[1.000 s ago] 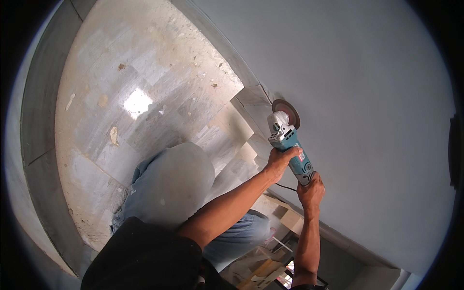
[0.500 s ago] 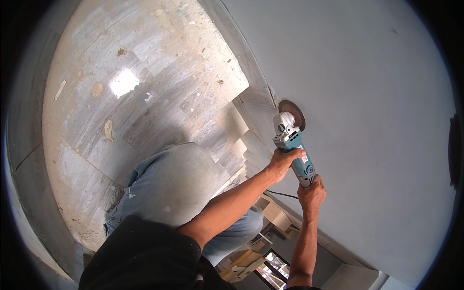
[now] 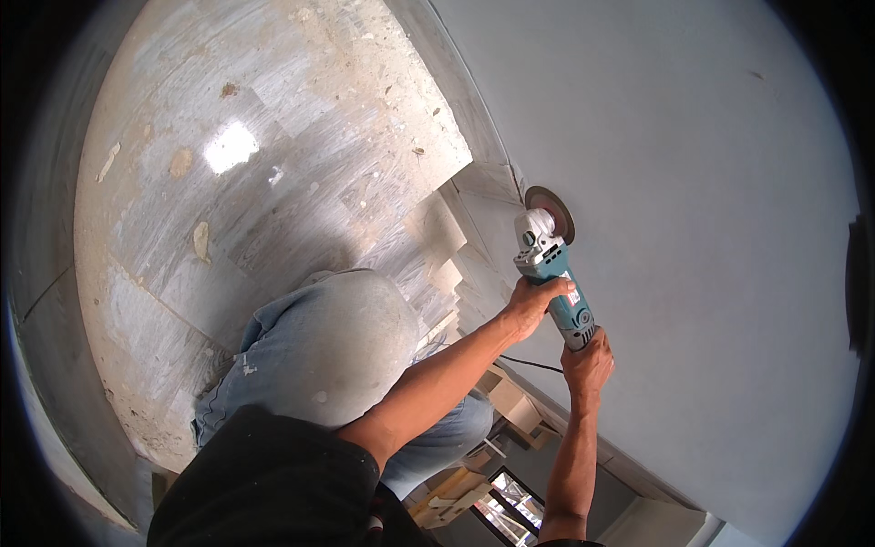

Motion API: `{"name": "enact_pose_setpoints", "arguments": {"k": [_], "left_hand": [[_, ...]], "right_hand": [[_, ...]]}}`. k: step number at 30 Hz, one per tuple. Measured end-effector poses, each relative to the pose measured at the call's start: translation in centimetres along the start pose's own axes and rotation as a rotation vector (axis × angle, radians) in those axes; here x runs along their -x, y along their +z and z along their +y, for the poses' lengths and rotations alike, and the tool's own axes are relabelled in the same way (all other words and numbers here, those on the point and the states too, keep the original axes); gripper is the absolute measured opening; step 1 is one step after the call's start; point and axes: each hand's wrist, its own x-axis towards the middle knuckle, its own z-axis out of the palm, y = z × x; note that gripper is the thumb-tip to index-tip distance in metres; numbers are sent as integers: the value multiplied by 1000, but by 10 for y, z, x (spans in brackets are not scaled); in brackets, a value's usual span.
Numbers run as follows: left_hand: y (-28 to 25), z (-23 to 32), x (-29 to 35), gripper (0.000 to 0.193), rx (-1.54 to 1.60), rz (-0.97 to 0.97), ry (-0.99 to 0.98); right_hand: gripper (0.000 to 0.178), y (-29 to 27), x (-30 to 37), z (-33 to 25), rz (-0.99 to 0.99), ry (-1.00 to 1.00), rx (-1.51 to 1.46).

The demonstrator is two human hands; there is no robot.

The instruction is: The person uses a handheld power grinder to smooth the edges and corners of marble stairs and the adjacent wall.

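Note:
A teal and silver angle grinder (image 3: 562,290) is held in both my hands. My left hand (image 3: 536,306) is wrapped round the front of its body, just behind the metal gear head, with the thumb lying along the top. My right hand (image 3: 589,363) grips the rear end of the tool. The brown disc (image 3: 552,213) stands on edge by the wall, near the top of the skirting; I cannot tell whether it touches. A dark power cord (image 3: 531,365) runs off to the left from behind my right hand.
The grey wall (image 3: 693,228) rises along the right, with a skirting strip (image 3: 474,100) at its foot. Wood-look floor tiles (image 3: 292,201) carry dust and chips. Several stacked tiles (image 3: 469,296) lean along the wall's base. Cardboard boxes (image 3: 515,404) and a window (image 3: 510,506) appear low in view.
The view has shifted very slightly. My hands and the grinder stay in nearly the same place against the wall.

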Motion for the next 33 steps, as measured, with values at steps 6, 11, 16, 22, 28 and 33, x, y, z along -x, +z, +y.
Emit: {"name": "enact_pose_setpoints", "arguments": {"k": [6,11,16,22,28,33], "left_hand": [[-1,-2,-1,55,-2,-2,5],[-3,-4,-2,54,-6,8,5],[-3,-4,-2,53,-17,23,-15],[0,-1,0,50,-32,14,-5],[1,-1,1,51,-22,7,8],[2,0,4,51,-24,9,5]], "right_hand": [[26,-2,-1,-1,-9,0,-12],[26,-2,-1,-1,-25,7,-14],[27,-3,0,-1,-35,6,-13],[29,-4,2,-3,-20,16,-8],[29,-9,2,-6,-2,9,-20],[29,-13,3,-9,-20,17,3]]}}
